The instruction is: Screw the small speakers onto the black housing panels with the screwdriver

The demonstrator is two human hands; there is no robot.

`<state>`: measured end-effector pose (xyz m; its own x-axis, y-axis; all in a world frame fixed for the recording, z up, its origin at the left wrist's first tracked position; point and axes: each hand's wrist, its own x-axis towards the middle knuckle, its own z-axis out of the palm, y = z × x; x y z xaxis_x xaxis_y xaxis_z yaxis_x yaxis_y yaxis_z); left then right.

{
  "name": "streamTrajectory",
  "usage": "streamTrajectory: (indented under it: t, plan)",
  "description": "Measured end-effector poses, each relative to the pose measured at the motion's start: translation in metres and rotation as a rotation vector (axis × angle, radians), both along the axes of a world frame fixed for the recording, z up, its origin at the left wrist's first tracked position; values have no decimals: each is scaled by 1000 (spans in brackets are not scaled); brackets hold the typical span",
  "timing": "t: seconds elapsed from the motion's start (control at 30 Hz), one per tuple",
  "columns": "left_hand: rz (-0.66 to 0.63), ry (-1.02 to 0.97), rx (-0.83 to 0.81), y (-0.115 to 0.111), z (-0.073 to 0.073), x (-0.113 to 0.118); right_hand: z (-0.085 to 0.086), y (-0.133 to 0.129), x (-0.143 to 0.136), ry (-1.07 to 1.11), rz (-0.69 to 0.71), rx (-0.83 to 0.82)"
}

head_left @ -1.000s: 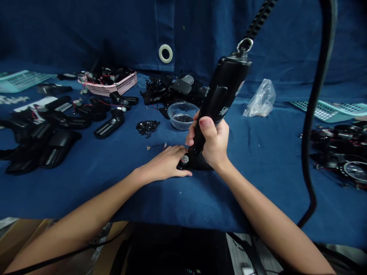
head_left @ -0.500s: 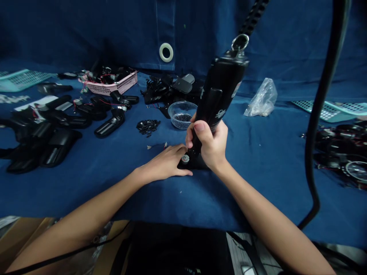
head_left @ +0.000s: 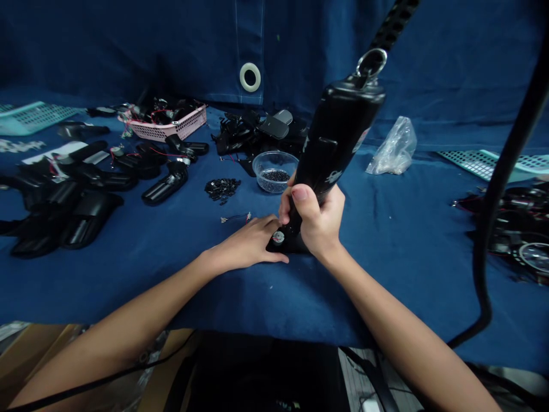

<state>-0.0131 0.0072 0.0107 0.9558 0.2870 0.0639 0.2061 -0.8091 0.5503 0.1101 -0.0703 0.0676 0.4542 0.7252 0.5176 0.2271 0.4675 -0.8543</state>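
My right hand (head_left: 319, 220) is wrapped round a black electric screwdriver (head_left: 337, 134), tilted with its top leaning right. Its lower end points down at a black plastic housing (head_left: 295, 245) lying on the blue cloth; the tip itself is hidden by my fingers. My left hand (head_left: 253, 243) grips the housing from the left, thumb along the near side and fingers over the far side. A small round metal motor (head_left: 278, 237) shows in the housing between my hands. Just beyond my left fingers lies a short wired part (head_left: 235, 217).
A clear bowl (head_left: 274, 157) of small dark screws and a pile of small black pieces (head_left: 222, 189) lie ahead. Black housings (head_left: 92, 217) and a pink basket (head_left: 184, 123) fill the left. A plastic bag (head_left: 393, 147) and wired parts (head_left: 523, 229) are right; a thick cable (head_left: 482, 257) hangs there.
The screwdriver's top has tilted a little further right. The hanging cable has swung to the right. Both hands stay almost in place on the screwdriver and the housing.
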Motion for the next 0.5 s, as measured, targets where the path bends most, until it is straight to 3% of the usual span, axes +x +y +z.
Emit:
streamTrajectory:
  t: [0.5]
  plan:
    - [-3, 18, 19, -2, 5, 1, -1, 3, 4, 114, 68, 48]
